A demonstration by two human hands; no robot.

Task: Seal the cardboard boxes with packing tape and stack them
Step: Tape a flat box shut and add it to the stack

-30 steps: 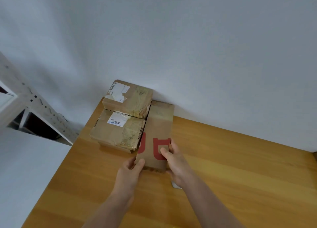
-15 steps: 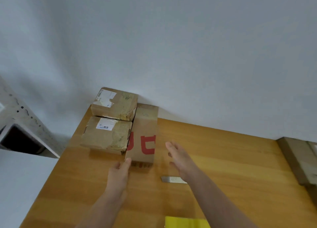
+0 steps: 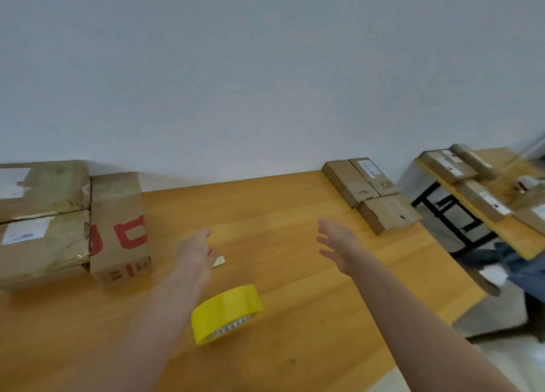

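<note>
Three taped cardboard boxes sit at the table's far left: a narrow box with red markings [image 3: 118, 226] beside two labelled boxes [image 3: 41, 244], one behind the other [image 3: 44, 185]. A yellow tape roll [image 3: 225, 313] lies on the wooden table [image 3: 280, 303] near me. My left hand [image 3: 194, 253] hovers above the table right of the red-marked box, fingers relaxed, holding nothing. My right hand [image 3: 336, 242] is stretched out open over the table's middle, empty. Flat brown boxes [image 3: 371, 194] lie at the far right of the table against the wall.
A small pale scrap [image 3: 218, 261] lies on the table just past my left hand. To the right stands a second table [image 3: 519, 238] with black legs, carrying several more boxes. A white wall runs behind the table. Dark cloth [image 3: 513, 261] lies on the floor at right.
Both hands let go of the red-marked box and swung right, away from it. My view turned right, bringing the yellow tape roll, the flat boxes and the second table into sight.
</note>
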